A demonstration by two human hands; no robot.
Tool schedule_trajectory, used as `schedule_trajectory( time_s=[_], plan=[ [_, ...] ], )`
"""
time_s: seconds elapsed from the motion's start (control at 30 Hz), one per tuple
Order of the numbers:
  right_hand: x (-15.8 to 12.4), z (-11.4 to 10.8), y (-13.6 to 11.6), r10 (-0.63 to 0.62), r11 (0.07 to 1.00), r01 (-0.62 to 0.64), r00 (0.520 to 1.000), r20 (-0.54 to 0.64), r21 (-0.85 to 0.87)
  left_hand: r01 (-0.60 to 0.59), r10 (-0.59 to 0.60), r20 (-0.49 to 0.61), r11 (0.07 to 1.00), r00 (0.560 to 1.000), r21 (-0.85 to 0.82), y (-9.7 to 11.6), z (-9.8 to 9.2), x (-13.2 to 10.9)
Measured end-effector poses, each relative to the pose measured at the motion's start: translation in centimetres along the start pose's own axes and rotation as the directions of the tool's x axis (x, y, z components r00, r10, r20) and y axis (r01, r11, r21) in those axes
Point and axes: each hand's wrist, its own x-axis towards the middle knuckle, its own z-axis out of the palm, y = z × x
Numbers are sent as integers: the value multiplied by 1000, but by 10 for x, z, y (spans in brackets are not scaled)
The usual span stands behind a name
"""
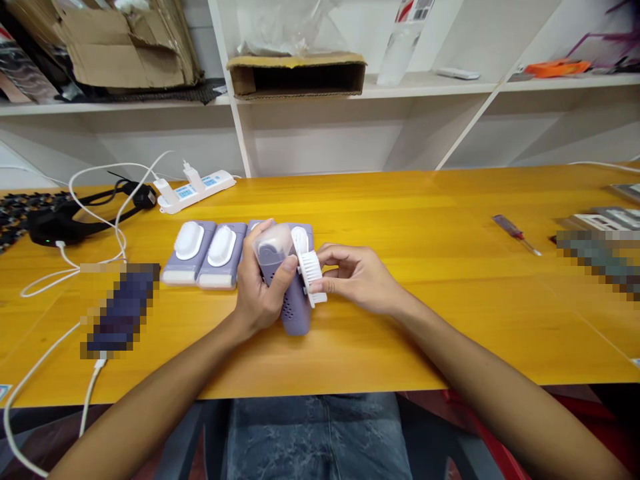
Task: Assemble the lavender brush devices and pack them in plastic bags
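My left hand is wrapped round a small lilac device with a translucent cap, held just above the yellow table. My right hand pinches a white ribbed round part that sits against the side of that device. Right behind the hands, a row of similar lilac devices with white oval tops lies flat on the table.
A white power strip with plugged chargers and white cables lies at the back left, beside a black device. A blurred dark object is at the left. A red-handled screwdriver lies at right. White shelves hold cardboard boxes.
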Motion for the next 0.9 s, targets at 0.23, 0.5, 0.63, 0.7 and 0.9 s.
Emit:
schedule_trajectory(
  time_s=[0.23, 0.5, 0.63, 0.7, 0.9],
  plan=[
    [-2, 3, -1, -40, 997, 37, 998, -48, -64, 17, -17, -9, 1000, 1000, 4, 2, 0, 0],
    [-3, 6, -2, -41, 986, 32, 998, -51, -167, 11, -11, -10, 999, 1000, 35, 4, 0, -1],
    [-3, 5, 0, -49, 984, 41, 998, -42, -176, -22, 21, 6, 998, 1000, 59, 7, 0, 0],
    [-3, 5, 1, -59, 984, 53, 998, -34, -170, -27, 27, 2, 998, 1000, 60, 8, 0, 1],
    [-5, 10, 4, -92, 984, 84, 995, -41, -159, 11, -11, 35, 1000, 999, 17, 7, -1, -1]
  ],
)
